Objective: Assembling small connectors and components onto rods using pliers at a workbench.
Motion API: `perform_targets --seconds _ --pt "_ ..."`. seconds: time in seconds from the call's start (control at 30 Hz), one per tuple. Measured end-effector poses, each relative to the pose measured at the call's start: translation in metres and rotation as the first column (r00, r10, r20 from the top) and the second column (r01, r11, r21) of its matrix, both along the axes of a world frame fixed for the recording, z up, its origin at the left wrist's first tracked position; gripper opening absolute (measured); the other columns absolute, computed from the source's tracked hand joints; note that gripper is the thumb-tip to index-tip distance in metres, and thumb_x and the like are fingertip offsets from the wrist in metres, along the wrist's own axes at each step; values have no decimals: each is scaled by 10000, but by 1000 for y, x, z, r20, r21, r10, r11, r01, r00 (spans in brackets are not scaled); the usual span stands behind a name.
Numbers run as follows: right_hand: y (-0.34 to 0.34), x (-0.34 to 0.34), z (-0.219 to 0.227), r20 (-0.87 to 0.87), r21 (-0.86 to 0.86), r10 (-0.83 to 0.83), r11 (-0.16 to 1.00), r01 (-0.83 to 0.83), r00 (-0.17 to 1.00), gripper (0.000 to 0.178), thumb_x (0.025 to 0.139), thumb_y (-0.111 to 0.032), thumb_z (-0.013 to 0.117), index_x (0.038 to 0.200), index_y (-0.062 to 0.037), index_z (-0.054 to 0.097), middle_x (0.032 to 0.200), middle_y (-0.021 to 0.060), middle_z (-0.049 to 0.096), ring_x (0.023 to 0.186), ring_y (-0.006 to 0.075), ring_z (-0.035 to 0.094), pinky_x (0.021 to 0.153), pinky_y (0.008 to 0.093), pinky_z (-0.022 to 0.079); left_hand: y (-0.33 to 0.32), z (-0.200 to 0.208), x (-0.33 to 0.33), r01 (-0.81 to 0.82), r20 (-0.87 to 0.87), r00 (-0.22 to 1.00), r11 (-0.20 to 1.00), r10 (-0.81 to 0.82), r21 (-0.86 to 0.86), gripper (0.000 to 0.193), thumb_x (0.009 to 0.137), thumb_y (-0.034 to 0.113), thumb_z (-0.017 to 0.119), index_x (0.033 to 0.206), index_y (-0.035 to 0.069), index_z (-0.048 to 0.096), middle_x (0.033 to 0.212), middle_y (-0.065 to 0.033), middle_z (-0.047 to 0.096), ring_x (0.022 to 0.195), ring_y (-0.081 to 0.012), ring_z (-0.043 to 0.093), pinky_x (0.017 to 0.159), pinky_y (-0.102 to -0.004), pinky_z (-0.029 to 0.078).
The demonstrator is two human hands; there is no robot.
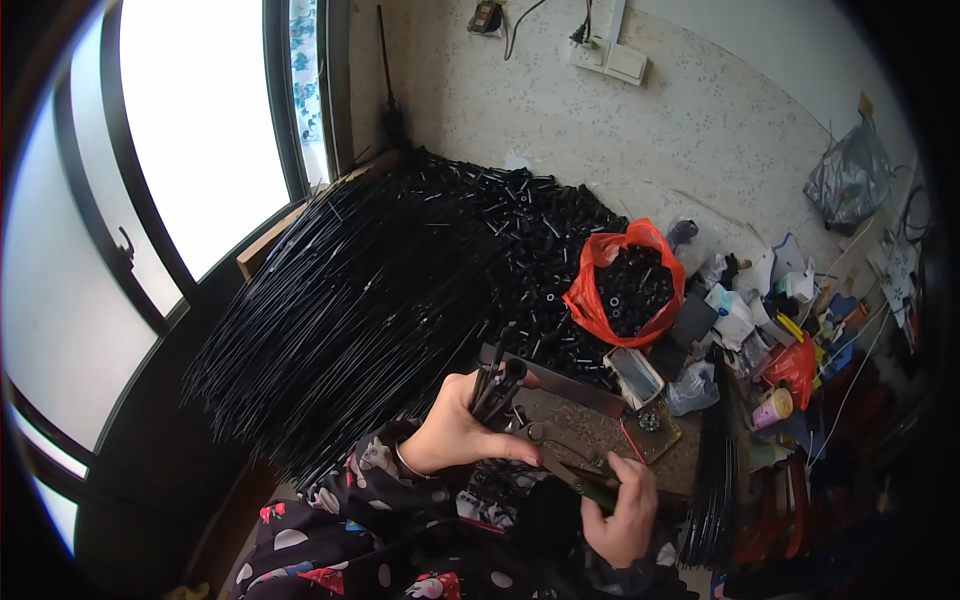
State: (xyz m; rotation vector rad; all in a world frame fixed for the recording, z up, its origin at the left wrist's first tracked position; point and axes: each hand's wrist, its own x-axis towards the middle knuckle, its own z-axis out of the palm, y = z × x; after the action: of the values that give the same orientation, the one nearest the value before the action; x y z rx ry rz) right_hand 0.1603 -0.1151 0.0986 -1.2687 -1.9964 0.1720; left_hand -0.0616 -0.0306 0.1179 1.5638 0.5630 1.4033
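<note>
My left hand [452, 428] is wrapped round several short black tubes [497, 388], which stand up out of the grip; one shows an open round end. The thumb reaches right, toward the tip of a hand tool [565, 472] with a long metal front part and a dark green handle. That handle sits in my right hand [625, 512], fingers closed on it. Whether the tool is pliers or a blade, I cannot tell. Both hands are over the near edge of a worn work board [575, 425] with a dark metal strip along its back.
Long thin black rods [330, 300] lie in a big heap at left. Behind it spreads a pile of short black tubes [540, 225]. A red plastic bag [592, 318] holds small black parts. A clear-topped box [634, 378], a cup [772, 408] and clutter stand at right.
</note>
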Motion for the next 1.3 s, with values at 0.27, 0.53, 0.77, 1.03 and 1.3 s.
perform_targets --seconds 0.27,0.53,0.77,1.03,1.3 --pt "-2 0 -19 -729 -662 -9 261 -702 684 373 788 -134 641 1084 27 482 689 67 588 576 115 569 552 242 454 6 9 11 151 -99 985 985 -143 88 700 483 347 873 997 -25 576 681 22 541 584 -38 473 513 -188 371" --pt "-2 11 1 -163 -324 230 906 -272 960 439 728 -149 690 1079 41 508 745 137 578 601 248 577 594 319 467 11 4 3 193 36 981 981 -192 -14 670 486 349 870 970 -16 586 685 13 558 595 -37 490 525 -194 384" --pt "-1 -11 -2 -321 -537 49 813 -225 946 422 711 -110 658 1069 21 477 682 102 581 553 163 564 553 261 450 7 15 5 181 -169 972 978 -163 99 585 528 245 868 959 -19 572 819 -40 613 743 -57 534 666 -220 446" --pt "-13 8 -16 -866 -370 -358 -14 -929 350 284 865 -164 538 998 87 535 655 101 581 522 151 563 483 250 441 15 11 5 233 -40 972 971 -231 57 704 453 447 853 927 -9 605 710 5 562 611 -54 487 524 -205 388" --pt "18 -1 3 143 247 -135 964 97 980 446 671 -15 614 1083 11 444 813 125 556 679 280 570 609 348 451 10 13 -3 113 -169 980 993 -107 29 622 496 300 878 946 -16 585 737 3 577 598 -35 476 537 -192 384"
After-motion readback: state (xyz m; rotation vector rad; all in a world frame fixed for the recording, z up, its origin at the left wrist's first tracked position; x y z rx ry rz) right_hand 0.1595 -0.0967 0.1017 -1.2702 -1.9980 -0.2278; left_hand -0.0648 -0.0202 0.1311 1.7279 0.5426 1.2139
